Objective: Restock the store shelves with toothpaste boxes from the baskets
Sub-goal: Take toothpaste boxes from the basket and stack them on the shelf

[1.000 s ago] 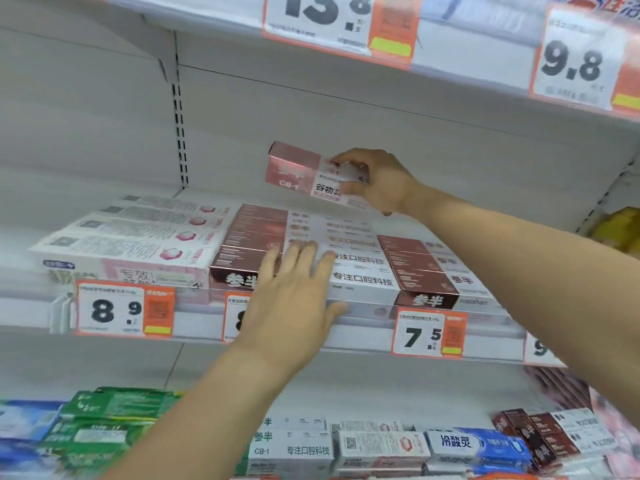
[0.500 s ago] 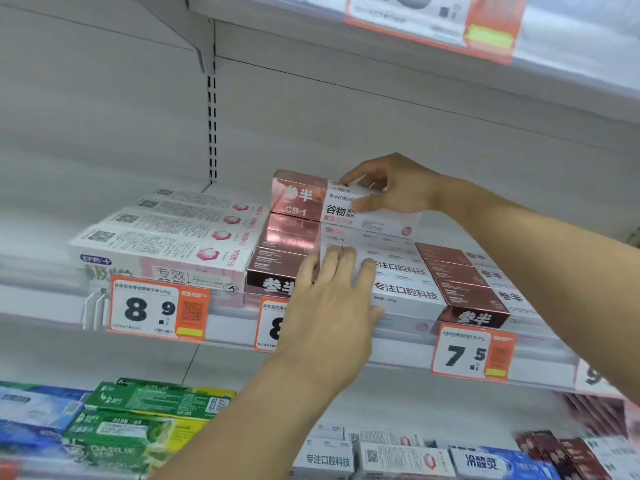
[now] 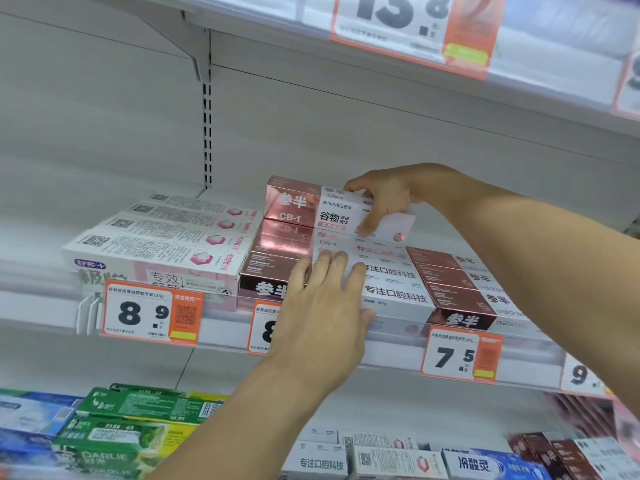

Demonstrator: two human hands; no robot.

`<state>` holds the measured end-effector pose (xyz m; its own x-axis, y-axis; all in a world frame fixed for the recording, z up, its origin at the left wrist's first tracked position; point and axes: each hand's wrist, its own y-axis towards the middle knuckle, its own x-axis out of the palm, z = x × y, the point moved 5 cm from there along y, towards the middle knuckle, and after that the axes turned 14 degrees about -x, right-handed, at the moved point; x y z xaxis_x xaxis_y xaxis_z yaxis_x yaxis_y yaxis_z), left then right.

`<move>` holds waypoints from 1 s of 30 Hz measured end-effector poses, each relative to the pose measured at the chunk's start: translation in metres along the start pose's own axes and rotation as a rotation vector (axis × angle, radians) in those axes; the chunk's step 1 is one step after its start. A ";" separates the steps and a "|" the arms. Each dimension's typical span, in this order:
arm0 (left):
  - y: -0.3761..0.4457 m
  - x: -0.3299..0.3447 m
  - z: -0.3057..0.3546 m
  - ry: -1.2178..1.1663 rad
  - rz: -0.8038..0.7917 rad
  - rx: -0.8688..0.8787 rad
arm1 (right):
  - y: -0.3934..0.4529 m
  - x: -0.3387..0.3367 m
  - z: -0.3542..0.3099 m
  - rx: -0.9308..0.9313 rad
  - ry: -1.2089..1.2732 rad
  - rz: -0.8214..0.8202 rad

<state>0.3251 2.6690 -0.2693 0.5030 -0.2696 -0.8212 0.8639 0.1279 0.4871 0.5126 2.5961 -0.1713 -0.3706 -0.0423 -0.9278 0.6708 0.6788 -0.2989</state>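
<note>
pink box (image 3: 311, 209) lowered onto stack, right hand (image 3: 388, 199) gripping

The right hand (image 3: 384, 199) grips a pink toothpaste box (image 3: 311, 211) atop the shelf's (image 3: 48, 306) stacked boxes (image 3: 391, 271), while the left hand (image 3: 325, 306) rests flat on them.

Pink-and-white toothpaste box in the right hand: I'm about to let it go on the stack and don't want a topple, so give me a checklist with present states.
1. Right hand grips the pink-and-white cardboard toothpaste box: ok.
2. Box level, lengthwise along the row: ok.
3. Box fully seated on the matching pink boxes beneath: cannot tell.
4. Left hand presses flat on the front white boxes, steadying them: ok.
5. Neighbouring white-and-pink flat boxes on the left undisturbed: ok.
</note>
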 end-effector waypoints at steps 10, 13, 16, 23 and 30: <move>0.001 -0.001 0.000 -0.012 -0.020 -0.001 | -0.003 0.002 0.002 -0.019 0.003 0.012; 0.000 -0.003 0.001 -0.010 -0.041 -0.012 | -0.005 0.003 0.003 -0.021 -0.003 0.047; 0.000 -0.005 0.003 0.003 -0.062 -0.022 | -0.006 0.004 0.003 -0.016 -0.005 0.076; 0.000 -0.006 0.008 0.010 -0.113 -0.020 | -0.003 0.007 -0.001 -0.043 -0.077 0.123; 0.000 -0.007 0.007 -0.008 -0.116 -0.010 | 0.000 0.008 0.000 -0.019 -0.061 0.092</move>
<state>0.3211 2.6644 -0.2615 0.3991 -0.2909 -0.8696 0.9167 0.1053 0.3855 0.5093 2.5956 -0.1790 -0.2678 -0.0229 -0.9632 0.6876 0.6957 -0.2077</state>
